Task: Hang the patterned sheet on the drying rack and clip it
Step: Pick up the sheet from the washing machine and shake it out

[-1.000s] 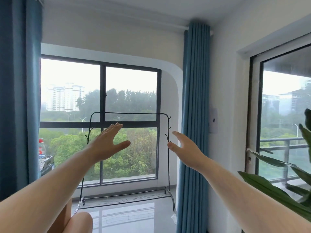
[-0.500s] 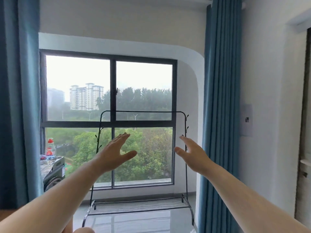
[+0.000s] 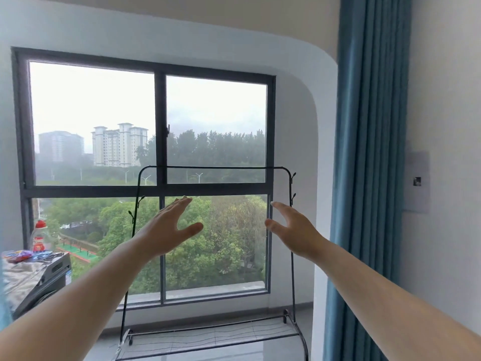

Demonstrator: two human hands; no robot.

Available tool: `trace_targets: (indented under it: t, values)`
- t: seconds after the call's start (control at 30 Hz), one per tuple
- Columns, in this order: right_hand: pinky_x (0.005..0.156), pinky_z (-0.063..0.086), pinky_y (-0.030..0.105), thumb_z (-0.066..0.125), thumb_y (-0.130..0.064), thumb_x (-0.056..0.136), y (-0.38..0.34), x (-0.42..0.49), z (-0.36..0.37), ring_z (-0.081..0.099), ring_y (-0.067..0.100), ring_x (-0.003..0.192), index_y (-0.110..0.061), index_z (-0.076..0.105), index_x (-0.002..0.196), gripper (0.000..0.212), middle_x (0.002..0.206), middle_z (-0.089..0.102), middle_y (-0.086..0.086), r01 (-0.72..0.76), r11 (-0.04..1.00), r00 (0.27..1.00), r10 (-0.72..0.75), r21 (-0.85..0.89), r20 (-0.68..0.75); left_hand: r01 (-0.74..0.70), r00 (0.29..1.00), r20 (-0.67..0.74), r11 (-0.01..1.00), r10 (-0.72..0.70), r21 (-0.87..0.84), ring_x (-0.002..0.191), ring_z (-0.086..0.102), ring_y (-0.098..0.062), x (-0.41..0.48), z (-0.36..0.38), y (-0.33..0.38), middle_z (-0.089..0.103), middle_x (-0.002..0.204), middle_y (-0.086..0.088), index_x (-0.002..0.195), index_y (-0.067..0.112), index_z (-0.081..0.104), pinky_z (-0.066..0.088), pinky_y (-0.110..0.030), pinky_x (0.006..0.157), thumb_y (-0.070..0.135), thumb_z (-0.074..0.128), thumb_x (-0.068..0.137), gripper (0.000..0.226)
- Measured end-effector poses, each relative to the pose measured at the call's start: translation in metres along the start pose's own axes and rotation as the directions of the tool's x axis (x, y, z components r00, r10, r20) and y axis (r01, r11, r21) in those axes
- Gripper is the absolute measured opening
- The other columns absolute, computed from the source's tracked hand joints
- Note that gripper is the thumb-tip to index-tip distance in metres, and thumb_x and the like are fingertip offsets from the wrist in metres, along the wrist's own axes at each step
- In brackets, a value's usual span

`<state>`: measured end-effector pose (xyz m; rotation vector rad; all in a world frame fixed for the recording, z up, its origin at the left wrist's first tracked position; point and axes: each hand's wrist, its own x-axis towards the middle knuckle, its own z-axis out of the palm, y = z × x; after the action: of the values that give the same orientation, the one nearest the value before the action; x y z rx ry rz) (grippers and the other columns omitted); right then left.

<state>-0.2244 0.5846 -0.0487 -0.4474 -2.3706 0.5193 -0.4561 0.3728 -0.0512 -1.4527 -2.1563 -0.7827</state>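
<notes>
**A:** What is different now from a second ago?

**B:** The view is turned more to the left. The green plant and the glass door on the right side are out of the picture. The drying rack (image 3: 210,167) now stands in the middle, in front of the window (image 3: 91,100), with the blue curtain (image 3: 369,152) on its right.

**A:** And the hands?

**B:** There I see no change. The left hand (image 3: 166,230) and the right hand (image 3: 294,230) stay raised before the rack, with fingers straight and spread. They hold nothing and they do not touch the rack.

**A:** Where is the patterned sheet?

**B:** I cannot find it for sure. The top bar of the rack is bare. At the left a grey cloth (image 3: 18,280) lies over a black appliance (image 3: 49,277), but I cannot tell if this is the sheet.

**A:** What does this mean for the task?

**B:** I judge it is only at the start. The person faces the rack, but the sheet must first be fetched, and no clip is in hand
</notes>
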Motion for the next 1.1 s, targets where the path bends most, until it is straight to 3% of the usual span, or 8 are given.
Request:
trace_targets:
  t: [0.17,0.33,0.5,1.1]
  values:
    - [0.112,0.022,0.029,0.047,-0.045,0.099,0.017,0.080,0.055,0.026,0.018,0.146,-0.019,0.027,0.153,0.063,0.160,0.029,0.001,-0.014,1.000,1.000,0.014,0.004,0.011,0.005,1.000,0.007,1.000,-0.005,-0.009,0.146,0.021,-0.015,0.062,0.022,-0.078,0.021,0.160,0.001,0.153,0.020,0.017,0.019,-0.036,0.118,0.102,0.016,0.052,0.130]
    - [0.116,0.023,0.035,0.048,-0.044,0.099,0.041,0.142,0.092,0.026,0.019,0.146,-0.019,0.026,0.154,0.064,0.160,0.028,0.002,-0.046,0.999,0.999,0.046,0.012,0.025,-0.008,0.999,0.037,1.000,0.007,0.019,0.145,0.022,-0.015,0.115,0.053,-0.133,0.020,0.159,0.001,0.153,0.018,0.017,0.017,-0.029,0.114,0.103,0.013,0.052,0.132]
    - [0.115,0.022,0.035,0.049,-0.045,0.098,0.068,0.208,0.119,0.025,0.019,0.146,-0.020,0.026,0.154,0.065,0.160,0.028,0.001,-0.046,0.999,0.999,0.045,0.021,0.018,0.000,0.999,0.045,1.000,-0.002,0.027,0.146,0.021,-0.015,0.170,0.093,-0.182,0.021,0.159,0.002,0.153,0.019,0.018,0.020,-0.035,0.118,0.101,0.017,0.057,0.126]
    - [0.115,0.028,0.037,0.050,-0.046,0.097,0.216,0.497,0.241,0.030,0.020,0.144,-0.018,0.026,0.152,0.066,0.158,0.032,0.003,0.080,0.995,0.993,-0.085,0.057,0.079,0.091,0.996,0.004,0.996,-0.091,0.009,0.140,0.006,0.000,0.375,0.227,-0.331,0.013,0.160,0.008,0.154,0.023,0.013,0.008,-0.026,0.115,0.100,0.022,0.055,0.126]
